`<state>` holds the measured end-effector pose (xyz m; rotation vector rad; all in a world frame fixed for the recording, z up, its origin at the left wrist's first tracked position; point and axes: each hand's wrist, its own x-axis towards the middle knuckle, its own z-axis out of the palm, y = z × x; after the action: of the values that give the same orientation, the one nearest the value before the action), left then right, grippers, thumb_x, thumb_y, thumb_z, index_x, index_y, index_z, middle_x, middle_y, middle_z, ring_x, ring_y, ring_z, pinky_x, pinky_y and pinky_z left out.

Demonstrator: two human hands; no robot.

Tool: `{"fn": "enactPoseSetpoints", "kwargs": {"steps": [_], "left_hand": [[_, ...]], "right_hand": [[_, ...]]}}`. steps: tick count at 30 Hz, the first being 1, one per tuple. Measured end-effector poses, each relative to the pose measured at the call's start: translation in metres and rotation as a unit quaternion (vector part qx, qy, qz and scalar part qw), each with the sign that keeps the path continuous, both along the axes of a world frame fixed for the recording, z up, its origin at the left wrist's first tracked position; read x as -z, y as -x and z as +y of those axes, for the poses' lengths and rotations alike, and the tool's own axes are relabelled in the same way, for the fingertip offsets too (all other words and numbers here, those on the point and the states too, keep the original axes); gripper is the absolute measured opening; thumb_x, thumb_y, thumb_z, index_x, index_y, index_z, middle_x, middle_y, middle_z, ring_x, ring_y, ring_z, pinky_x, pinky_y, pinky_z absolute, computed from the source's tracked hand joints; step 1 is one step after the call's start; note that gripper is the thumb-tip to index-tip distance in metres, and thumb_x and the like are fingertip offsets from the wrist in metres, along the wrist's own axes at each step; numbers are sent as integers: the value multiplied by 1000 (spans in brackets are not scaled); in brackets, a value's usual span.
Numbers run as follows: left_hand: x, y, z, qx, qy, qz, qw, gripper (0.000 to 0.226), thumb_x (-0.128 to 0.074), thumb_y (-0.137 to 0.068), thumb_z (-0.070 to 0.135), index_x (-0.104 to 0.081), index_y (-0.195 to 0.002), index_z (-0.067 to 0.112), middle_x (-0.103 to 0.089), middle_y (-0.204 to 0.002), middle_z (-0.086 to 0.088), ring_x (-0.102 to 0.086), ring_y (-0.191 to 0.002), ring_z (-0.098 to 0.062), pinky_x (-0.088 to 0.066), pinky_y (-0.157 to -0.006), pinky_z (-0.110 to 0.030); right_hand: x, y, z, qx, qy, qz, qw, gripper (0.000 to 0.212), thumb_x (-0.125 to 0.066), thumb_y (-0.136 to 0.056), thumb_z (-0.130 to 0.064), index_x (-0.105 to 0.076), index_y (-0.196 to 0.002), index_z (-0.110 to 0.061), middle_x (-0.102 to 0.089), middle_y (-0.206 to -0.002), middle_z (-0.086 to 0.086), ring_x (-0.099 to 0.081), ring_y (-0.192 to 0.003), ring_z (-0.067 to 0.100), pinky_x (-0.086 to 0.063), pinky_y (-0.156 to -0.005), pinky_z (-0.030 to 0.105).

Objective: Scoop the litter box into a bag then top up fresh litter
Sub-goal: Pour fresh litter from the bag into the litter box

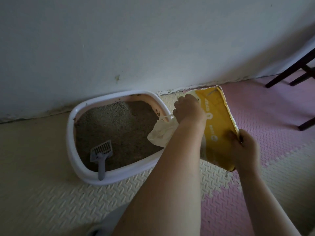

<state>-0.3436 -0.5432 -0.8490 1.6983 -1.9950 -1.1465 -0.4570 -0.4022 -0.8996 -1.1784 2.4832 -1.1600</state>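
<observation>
Two hands are holding a yellow litter bag [219, 120] just to the right of the litter box [109, 178], above the seam where the cream floor mat [51, 193] is meeting the pink mat [272, 116]. The left hand [188, 109] is curling its fingers over the bag's far upper side, knuckles facing up. The right hand [245, 147] is gripping the crumpled edge of the bag at its near corner, thumb lying on the yellow face. A white plastic bag [162, 133] is hanging under the left wrist and overlapping the box's right rim; it is probably being held by that same hand, though the grip itself is hidden. Grey-brown litter [119, 126] is filling the box, heaping higher toward the back wall side. A grey scoop [101, 152] is lying in the litter at the near left, its slotted head pointing inward and its handle resting over the front rim. Dark chair legs [293, 68] are standing on the pink mat at the far right, well apart from the box.
</observation>
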Motion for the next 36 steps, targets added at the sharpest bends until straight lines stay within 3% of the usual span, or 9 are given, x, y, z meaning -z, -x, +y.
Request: {"fn": "enactPoseSetpoints", "kwargs": {"steps": [3, 6, 11, 14, 19, 25, 30, 34, 36], "left_hand": [[8, -8, -1, -42, 41, 23, 998, 31, -45, -92, 2, -54, -121, 12, -54, -122, -9, -46, -116, -29, -42, -95, -40], [13, -15, 2, -74, 65, 110, 989, 34, -47, -87, -3, -59, -115, 13, -54, -116, -10, -57, -104, -31, -48, -89, -45], [43, -24, 8, -93, 180, 127, 971, 31, -52, -86, 0, -65, -111, 13, -65, -110, -5, -53, -107, -26, -45, -88, -38], [61, -27, 9, -163, 167, 127, 964, 34, -48, -91, -1, -60, -119, 15, -62, -116, -4, -50, -112, -23, -46, -91, -38], [66, -14, 15, -154, 129, 25, 979, 42, -47, -94, 7, -43, -135, 14, -46, -136, -6, -36, -127, -24, -33, -101, -33], [79, 0, 40, -87, 37, -40, 995, 69, -40, -97, 31, -4, -152, 10, -12, -155, -11, -9, -143, -29, -16, -116, -39], [97, 1, 50, -44, 14, -64, 997, 65, -27, -100, 28, 5, -152, 7, 11, -160, -12, 8, -147, -29, -6, -118, -45], [107, -9, 53, -3, -19, -70, 997, 80, -39, -96, 36, 10, -150, 4, 22, -157, -14, 14, -146, -31, -3, -118, -43], [108, -11, 53, 1, -31, -62, 998, 87, -46, -94, 35, 13, -149, 3, 24, -156, -14, 15, -146, -31, -2, -118, -42]], "right_hand": [[-2, -1, -1, 4, 1, 14, 1000, 34, -56, -91, -8, -43, -59, -14, -42, -53, 0, -36, -49, 17, -26, -49, 27], [-5, -2, -2, 5, 14, 5, 1000, 35, -56, -91, -7, -44, -59, -15, -44, -54, 2, -38, -50, 19, -27, -48, 24], [-9, -7, -3, 14, 29, -14, 999, 26, -54, -89, -5, -47, -63, -4, -43, -55, 2, -37, -51, 18, -28, -50, 28], [-12, -11, -5, 18, 44, -29, 998, 23, -53, -88, -4, -48, -65, -3, -44, -56, 3, -36, -51, 17, -28, -50, 27], [-16, -16, -7, 32, 55, -34, 997, 23, -53, -90, -9, -53, -68, -13, -49, -59, 2, -41, -52, 16, -33, -50, 26], [-22, -23, -8, 10, 68, -26, 997, 26, -54, -91, -10, -52, -67, -20, -49, -59, -3, -42, -52, 12, -32, -50, 24], [-25, -26, -11, -9, 74, -16, 997, 19, -58, -91, -12, -57, -73, -17, -52, -60, -3, -44, -53, 13, -33, -51, 24], [-24, -28, -12, -11, 75, -14, 997, 17, -58, -91, -15, -58, -73, -15, -55, -63, 3, -48, -55, 19, -40, -51, 32], [-26, -31, -14, -10, 80, -15, 997, 16, -58, -91, -13, -59, -75, -15, -54, -63, 2, -47, -54, 12, -38, -49, 28]]}}
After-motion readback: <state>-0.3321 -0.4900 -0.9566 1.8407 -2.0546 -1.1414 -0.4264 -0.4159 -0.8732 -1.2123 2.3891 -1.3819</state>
